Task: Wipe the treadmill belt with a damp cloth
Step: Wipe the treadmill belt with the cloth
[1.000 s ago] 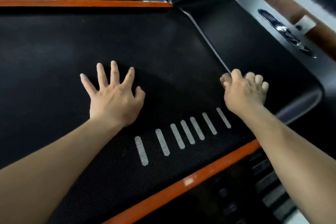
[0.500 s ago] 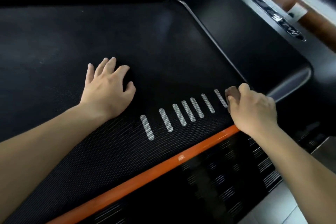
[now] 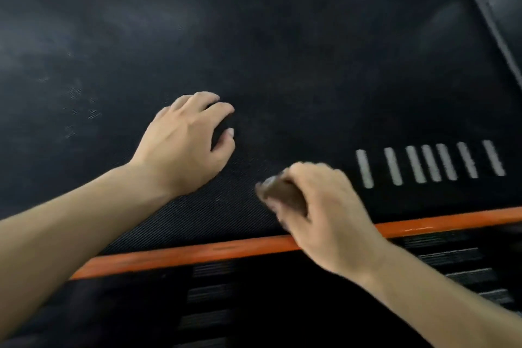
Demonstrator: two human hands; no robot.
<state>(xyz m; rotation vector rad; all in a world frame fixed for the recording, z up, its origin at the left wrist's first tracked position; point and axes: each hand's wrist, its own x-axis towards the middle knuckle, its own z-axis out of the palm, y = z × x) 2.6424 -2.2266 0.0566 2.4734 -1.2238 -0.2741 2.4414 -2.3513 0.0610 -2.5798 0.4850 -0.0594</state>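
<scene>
The black treadmill belt [image 3: 282, 51] fills most of the head view, with several white stripes [image 3: 429, 164] printed at its right. My right hand [image 3: 327, 206] is closed around a small brown cloth [image 3: 279, 193], pressed on the belt close to the orange edge strip; the hand is motion-blurred. My left hand [image 3: 186, 141] rests on the belt to the left, fingers curled loosely, holding nothing.
An orange strip [image 3: 214, 251] borders the belt's near edge, with a black ribbed side rail [image 3: 254, 305] below it. A grey seam [image 3: 485, 14] marks the belt's right edge at the upper right.
My right hand has swept the cloth left along the near edge, away from the white stripes. My left hand's fingers have drawn together from a wide spread. The view has shifted closer.
</scene>
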